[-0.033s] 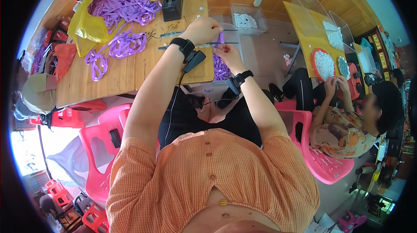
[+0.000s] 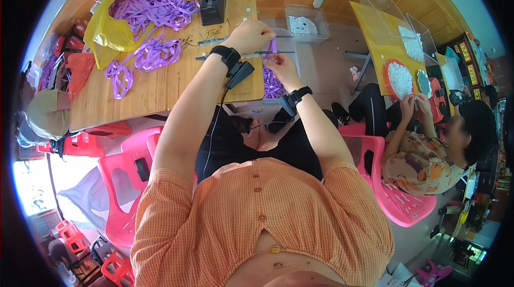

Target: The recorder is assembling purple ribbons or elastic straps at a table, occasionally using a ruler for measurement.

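A short strip of purple ribbon runs between my two hands at the right edge of the wooden table. My left hand is above it, fingers closed at the ribbon's upper end. Lower down, my right hand pinches the ribbon near the lower of two thin dark bars, which jut past the table edge; the ribbon lies across this bar. My left hand and wrist cover part of the bars. Below my hands, a clear bin holds many cut purple ribbon pieces.
On the wooden table, a yellow plastic bag spills a heap of purple ribbon, beside a black tape dispenser. Rightward, a person works at a yellow table with white pieces. Pink chairs flank me.
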Demonstrator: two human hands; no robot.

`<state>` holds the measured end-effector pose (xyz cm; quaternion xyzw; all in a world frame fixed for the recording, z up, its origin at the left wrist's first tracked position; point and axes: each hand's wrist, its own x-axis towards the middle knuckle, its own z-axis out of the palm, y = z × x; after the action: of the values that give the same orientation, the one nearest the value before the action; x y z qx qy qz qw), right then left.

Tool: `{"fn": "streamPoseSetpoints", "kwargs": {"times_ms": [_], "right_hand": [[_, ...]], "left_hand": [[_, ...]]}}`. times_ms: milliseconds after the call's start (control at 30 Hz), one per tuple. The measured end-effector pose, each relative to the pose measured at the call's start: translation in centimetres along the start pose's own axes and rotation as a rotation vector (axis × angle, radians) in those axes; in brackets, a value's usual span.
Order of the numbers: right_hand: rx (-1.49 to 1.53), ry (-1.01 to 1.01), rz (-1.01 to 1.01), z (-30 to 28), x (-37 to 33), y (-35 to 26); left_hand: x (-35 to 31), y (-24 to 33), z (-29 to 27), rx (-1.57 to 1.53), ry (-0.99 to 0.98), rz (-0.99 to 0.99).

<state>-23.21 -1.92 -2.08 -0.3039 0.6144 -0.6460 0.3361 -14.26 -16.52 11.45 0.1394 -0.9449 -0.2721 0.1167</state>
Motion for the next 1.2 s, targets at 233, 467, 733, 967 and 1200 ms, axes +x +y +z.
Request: {"fn": "streamPoseSetpoints", "kwargs": {"times_ms": [233,467,733,967,1200], "right_hand": [[0.121,0.024,0.123,0.4,-0.9,0.4],[-0.097,-0.325,0.263,-2.9,-7.2,-0.1],[-0.015,-0.435,0.182,-4.7,-14.6,-5.2],[-0.091,-0.588,0.164,-5.6,-12.9,-12.3],[-0.097,-0.36,-0.304,-4.6,-3.2,-19.5]], "left_hand": [[0.4,0.0,0.2,-0.037,-0.017,-0.015],[0.6,-0.4,0.4,-0.012,-0.038,-0.026],[0.4,-0.2,0.4,-0.07,0.009,0.028],[0.4,-0.6,0.3,-0.057,-0.005,0.025],[0.2,-1.0,0.3,0.019,0.034,0.073]]}}
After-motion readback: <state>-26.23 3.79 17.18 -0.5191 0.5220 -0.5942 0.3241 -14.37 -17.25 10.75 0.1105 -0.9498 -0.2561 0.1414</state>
